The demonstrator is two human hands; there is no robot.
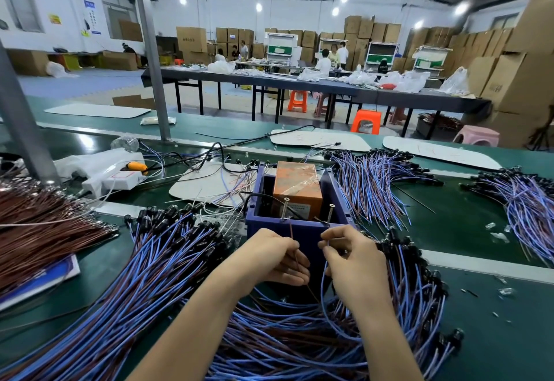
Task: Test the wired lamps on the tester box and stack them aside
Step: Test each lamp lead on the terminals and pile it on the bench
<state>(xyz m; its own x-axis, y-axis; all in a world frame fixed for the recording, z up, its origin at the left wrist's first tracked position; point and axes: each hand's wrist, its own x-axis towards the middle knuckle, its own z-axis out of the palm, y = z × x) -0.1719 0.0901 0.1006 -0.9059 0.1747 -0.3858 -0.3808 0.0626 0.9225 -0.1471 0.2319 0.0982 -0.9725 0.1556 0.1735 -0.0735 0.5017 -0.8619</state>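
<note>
Leads of one wired lamp [323,286] are split between the hands, just in front of the blue tester box [302,232]: the left hand [274,260] pinches the brown lead [296,250], the right hand [352,257] pinches the blue lead [326,257]. Testing seems in hand; next each bare end must meet its own upright screw [285,208] on the box's near wall, before the lamp joins a heap of lamps [168,260] alongside.

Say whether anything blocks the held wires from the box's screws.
Nothing visible does. The left hand pinches a brown wire, the right hand a blue wire, just below the two screws on the tester box.
</note>
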